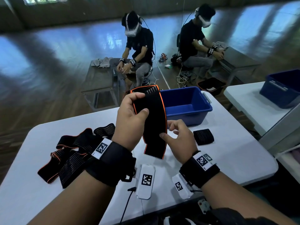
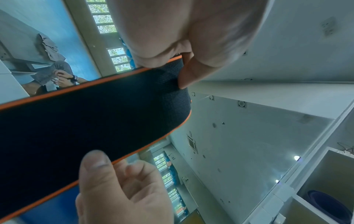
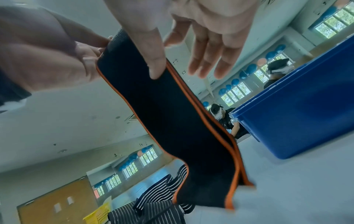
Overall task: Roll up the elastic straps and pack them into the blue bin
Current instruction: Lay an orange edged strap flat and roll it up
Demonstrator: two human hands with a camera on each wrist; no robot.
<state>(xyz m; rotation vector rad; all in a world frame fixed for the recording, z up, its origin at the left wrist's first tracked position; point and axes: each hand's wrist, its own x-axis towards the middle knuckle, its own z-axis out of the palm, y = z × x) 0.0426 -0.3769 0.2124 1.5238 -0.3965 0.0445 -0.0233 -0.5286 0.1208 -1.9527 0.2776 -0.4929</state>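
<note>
Left hand (image 1: 129,117) pinches top of the strap (image 1: 155,120), held up in front of the bin (image 1: 185,103). Right hand (image 1: 180,138) loose, thumb touching strap edge. Risk: dangling tail slips, roll starts crooked.

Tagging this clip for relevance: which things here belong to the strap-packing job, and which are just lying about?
Job:
orange-edged strap, pinched by left hand, right hand open with its thumb on the strap
loose strap pile
rolled strap
blue bin

Lying about:
marker tags
second blue bin
</note>
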